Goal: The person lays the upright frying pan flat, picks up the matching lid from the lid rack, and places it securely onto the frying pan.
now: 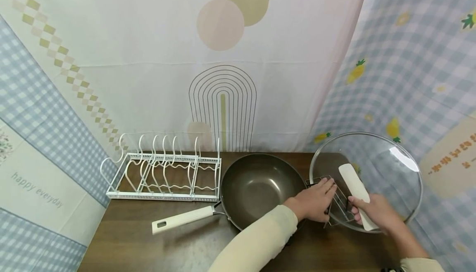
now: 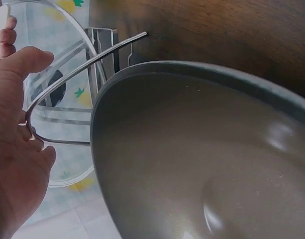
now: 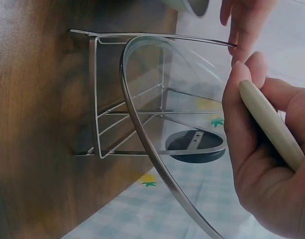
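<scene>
A big glass lid [image 1: 394, 181] with a metal rim stands tilted in a small metal wire rack [image 3: 97, 94] on the right of the table. My right hand [image 1: 375, 212] grips the lid's long cream handle [image 1: 355, 185], its fingers and thumb curled round it. Over the rack's near upright lies my left hand [image 1: 316, 201]; in the left wrist view the wire loop [image 2: 67, 77] passes between its thumb and fingers. The lid's lower rim [image 3: 137, 124] sits among the rack's wires. Through the glass shows the dark round base [image 3: 197, 145] of the handle.
Just left of the rack is a dark wok [image 1: 256, 189], its cream handle [image 1: 182, 219] pointing left. My left forearm crosses over its near edge. A white dish rack [image 1: 163, 196] with wavy dividers stands at the back left. Printed curtains [image 1: 148, 77] hang around the wooden table [image 1: 126, 230].
</scene>
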The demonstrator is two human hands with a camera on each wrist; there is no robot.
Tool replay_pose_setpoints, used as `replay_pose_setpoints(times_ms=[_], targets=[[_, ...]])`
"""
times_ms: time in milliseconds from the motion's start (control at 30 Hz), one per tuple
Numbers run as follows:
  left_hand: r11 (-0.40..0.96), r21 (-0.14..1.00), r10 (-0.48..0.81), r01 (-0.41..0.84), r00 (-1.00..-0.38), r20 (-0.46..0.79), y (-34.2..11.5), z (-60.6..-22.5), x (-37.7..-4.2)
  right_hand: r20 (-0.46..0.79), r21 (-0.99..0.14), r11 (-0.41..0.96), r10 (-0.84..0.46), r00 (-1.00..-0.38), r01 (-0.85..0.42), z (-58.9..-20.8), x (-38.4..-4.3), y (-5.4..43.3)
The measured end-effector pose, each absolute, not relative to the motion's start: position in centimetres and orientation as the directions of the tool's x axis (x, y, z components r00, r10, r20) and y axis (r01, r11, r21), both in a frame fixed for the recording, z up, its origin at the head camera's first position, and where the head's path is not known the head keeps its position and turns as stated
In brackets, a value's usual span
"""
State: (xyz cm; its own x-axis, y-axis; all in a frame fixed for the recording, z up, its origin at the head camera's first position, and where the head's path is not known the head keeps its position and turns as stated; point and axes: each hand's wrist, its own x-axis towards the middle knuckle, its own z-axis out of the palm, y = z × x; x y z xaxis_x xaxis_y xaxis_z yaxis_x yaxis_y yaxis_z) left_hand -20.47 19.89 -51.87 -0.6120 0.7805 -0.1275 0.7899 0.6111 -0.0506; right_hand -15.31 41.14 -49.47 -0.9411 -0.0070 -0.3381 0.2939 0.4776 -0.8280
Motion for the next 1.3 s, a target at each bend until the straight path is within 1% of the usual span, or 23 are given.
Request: replay_pose_setpoints(times_ms=[133,333,467,733,967,1133,1300], targets=[[0.611,-0.052,0.781,0.79,-0.612,-0.122,19.9,-51.9,-20.4,-0.337,-0.818,0.492,0.009,-0.941,0.298,-49.0,-15.2,41.1],[0.617,-0.047,0.778,0.786,-0.618,-0.119,19.7,-51.9,-20.5,-0.299,-0.81,0.522,0.026,-0.954,0.269,-48.4,-15.3,40.8],[0.617,-0.044,0.778,0.786,-0.617,-0.119,19.5,-51.9,-20.5,-0.289,-0.814,0.517,0.037,-0.957,0.265,-48.0,-15.3,40.5],[0.59,-0.069,0.798,0.804,-0.594,-0.096,19.7,-51.4,-20.2,-0.311,-0.79,0.547,0.035,-0.95,0.278,-47.4,-14.9,41.3],[0.588,-0.029,0.807,0.808,-0.589,-0.049,19.8,-51.4,-20.4,-0.315,-0.771,0.575,0.03,-0.949,0.274,-46.9,-15.1,41.5],[0.579,-0.014,0.815,0.815,-0.579,-0.012,19.4,-50.8,-20.5,-0.293,-0.769,0.588,0.023,-0.956,0.25,-46.3,-15.1,41.6],[0.576,0.01,0.818,0.818,-0.575,-0.021,18.7,-50.1,-20.4,-0.289,-0.772,0.587,0.017,-0.957,0.243,-45.8,-15.2,41.7]])
